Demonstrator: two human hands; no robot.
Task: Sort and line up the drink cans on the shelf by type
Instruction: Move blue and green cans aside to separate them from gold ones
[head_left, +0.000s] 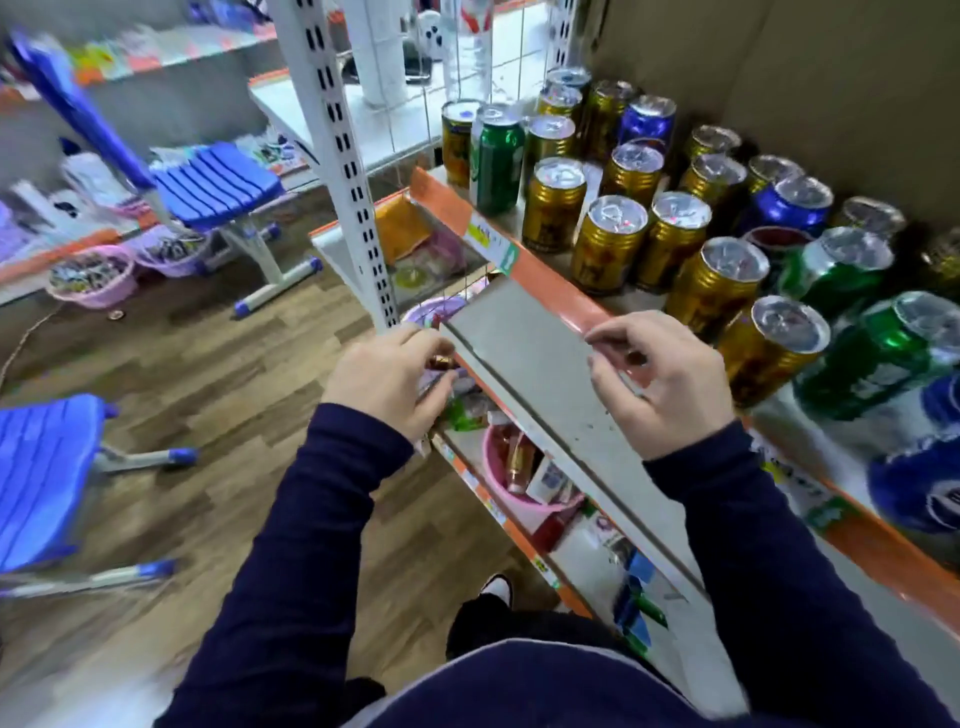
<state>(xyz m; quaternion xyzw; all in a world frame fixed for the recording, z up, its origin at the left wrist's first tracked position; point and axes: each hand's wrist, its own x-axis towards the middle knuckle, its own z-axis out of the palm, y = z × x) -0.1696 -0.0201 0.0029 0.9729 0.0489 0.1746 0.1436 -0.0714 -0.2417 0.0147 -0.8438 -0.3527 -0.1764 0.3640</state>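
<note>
Now left hand (384, 379), right hand (660, 384) loosely curled, seemingly empty, at shelf edge (545, 283).

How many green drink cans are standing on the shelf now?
3. One green metal drink can stands at the far end of the orange-edged shelf; a second and a third stand together nearer the camera. More may be hidden at the blurred right edge.
</note>
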